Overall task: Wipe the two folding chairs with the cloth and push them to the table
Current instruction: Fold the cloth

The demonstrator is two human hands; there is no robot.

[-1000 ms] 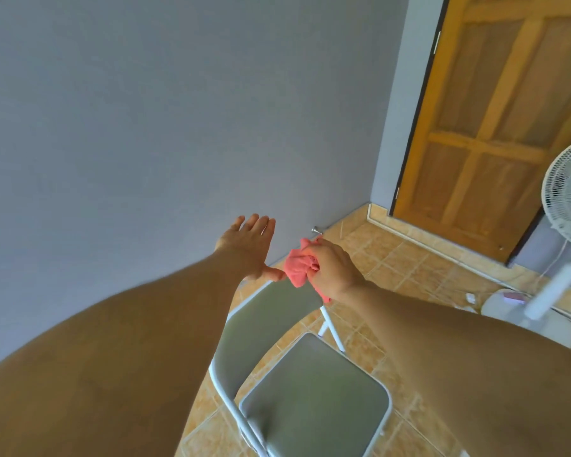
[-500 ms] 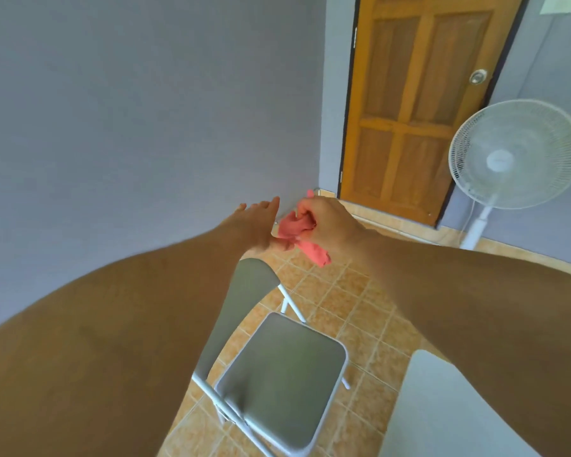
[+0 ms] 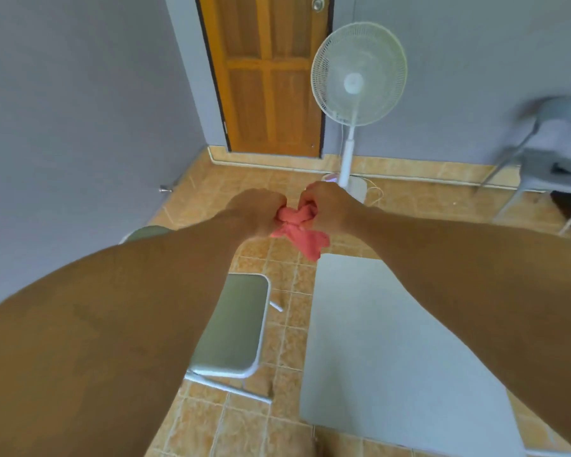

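Out over the tiled floor, a pink cloth (image 3: pixel 299 225) is bunched between the left hand (image 3: pixel 257 209) and right hand (image 3: pixel 327 206), both gripping it with curled fingers (image 3: pixel 279 206), a loose end hanging. Below stands a grey folding chair (image 3: pixel 234 324), near the white worktop (image 3: pixel 376 357); a fan (image 3: pixel 358 74) and wooden door (image 3: pixel 267 77) stand beyond.

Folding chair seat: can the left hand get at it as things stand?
Probably yes: the folding chair seat lies bare below the left hand, nothing between; that hand and the right hand grip the cloth.
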